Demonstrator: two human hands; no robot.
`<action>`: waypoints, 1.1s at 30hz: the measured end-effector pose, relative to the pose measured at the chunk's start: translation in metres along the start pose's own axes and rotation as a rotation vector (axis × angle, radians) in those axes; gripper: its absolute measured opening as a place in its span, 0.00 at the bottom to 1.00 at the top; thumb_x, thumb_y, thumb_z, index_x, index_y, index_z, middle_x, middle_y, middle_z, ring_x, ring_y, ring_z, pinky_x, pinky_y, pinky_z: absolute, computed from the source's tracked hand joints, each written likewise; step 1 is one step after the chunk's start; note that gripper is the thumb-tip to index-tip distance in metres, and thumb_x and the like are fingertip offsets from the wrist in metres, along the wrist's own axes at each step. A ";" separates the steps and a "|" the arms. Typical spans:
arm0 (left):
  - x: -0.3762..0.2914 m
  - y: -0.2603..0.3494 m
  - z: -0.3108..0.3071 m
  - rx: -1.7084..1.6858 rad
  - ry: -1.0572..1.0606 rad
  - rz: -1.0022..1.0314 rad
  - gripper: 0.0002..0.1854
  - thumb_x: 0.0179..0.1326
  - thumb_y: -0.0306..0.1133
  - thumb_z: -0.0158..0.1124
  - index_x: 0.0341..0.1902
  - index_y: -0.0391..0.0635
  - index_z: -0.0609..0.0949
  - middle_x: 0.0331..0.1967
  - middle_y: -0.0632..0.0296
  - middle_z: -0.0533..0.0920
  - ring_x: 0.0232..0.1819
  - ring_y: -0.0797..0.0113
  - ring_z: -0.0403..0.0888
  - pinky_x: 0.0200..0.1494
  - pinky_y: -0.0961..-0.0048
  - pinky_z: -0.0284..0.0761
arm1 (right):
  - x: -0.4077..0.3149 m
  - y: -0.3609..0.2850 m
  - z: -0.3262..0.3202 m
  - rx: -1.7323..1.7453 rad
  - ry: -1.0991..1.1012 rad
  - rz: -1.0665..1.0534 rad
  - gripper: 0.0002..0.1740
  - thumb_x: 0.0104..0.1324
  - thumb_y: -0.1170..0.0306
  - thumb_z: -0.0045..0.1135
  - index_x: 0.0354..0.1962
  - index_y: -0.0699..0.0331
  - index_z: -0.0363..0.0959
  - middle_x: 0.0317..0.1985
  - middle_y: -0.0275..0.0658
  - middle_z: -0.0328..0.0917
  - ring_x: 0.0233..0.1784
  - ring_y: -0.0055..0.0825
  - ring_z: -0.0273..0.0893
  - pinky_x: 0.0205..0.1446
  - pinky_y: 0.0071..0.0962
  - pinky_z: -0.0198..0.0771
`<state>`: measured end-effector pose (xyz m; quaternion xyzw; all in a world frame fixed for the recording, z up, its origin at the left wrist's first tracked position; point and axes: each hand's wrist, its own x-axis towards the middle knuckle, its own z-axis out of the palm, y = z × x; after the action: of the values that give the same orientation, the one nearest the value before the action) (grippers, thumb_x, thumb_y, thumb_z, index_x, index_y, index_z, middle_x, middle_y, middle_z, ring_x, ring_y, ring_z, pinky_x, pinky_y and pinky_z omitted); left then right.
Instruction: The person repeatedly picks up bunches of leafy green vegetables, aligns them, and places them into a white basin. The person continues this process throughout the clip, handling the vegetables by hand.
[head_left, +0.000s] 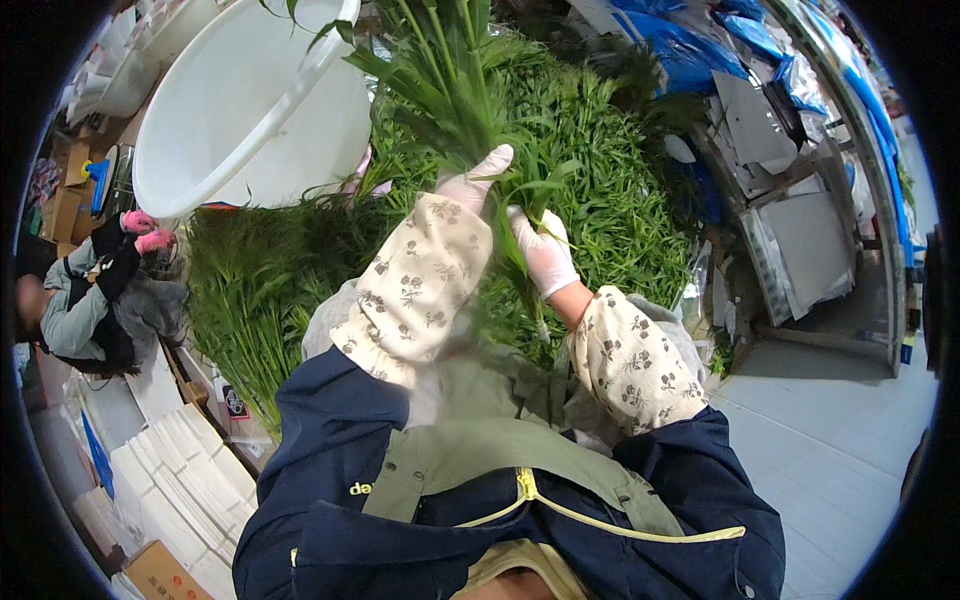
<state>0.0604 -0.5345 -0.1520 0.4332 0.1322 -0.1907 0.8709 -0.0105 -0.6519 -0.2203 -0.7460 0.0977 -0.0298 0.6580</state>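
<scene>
My left hand (474, 182), in a pale thin glove, is closed around a bunch of leafy green grass stems (446, 67) that reaches away from me to the top of the view. Close by on the right, my gloved right hand (544, 251) pinches a smaller tuft of leafy grass stems (541, 193), whose lower ends hang beneath it. Some leaves between the two hands are blurred. Beneath and beyond them spreads a large heap of cut green grass stems (615, 165). Flowered cream sleeve covers wrap both my forearms.
A big white plastic tub (247, 97) stands at upper left. Left of me lie feathery grass stems (247, 315). At far left, another person with pink gloves (154, 238) sits near stacked white boxes (180, 480). A metal-framed rack (817, 247) with cardboard stands right.
</scene>
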 end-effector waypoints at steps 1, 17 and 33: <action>0.002 0.002 -0.001 0.088 0.008 0.012 0.25 0.55 0.27 0.71 0.57 0.45 0.75 0.48 0.60 0.81 0.44 0.66 0.79 0.47 0.69 0.75 | -0.001 -0.001 0.003 -0.032 -0.004 0.028 0.15 0.68 0.62 0.52 0.41 0.68 0.74 0.32 0.38 0.79 0.34 0.26 0.70 0.43 0.30 0.66; 0.025 0.047 -0.043 -0.026 0.361 0.096 0.14 0.58 0.39 0.67 0.22 0.50 0.75 0.23 0.66 0.77 0.27 0.68 0.75 0.36 0.70 0.73 | -0.015 -0.028 -0.056 0.368 -0.274 0.168 0.10 0.72 0.68 0.46 0.45 0.64 0.72 0.31 0.30 0.74 0.31 0.18 0.69 0.41 0.16 0.68; 0.034 0.082 -0.089 -0.173 0.263 0.283 0.18 0.64 0.37 0.61 0.20 0.54 0.65 0.17 0.72 0.64 0.23 0.72 0.66 0.35 0.66 0.71 | -0.014 -0.011 -0.131 -0.651 -0.350 0.019 0.43 0.59 0.62 0.62 0.68 0.63 0.53 0.65 0.50 0.64 0.67 0.42 0.64 0.72 0.36 0.56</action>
<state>0.1216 -0.4247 -0.1598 0.3923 0.1982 0.0039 0.8982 -0.0457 -0.7760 -0.1906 -0.9091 -0.0051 0.1369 0.3934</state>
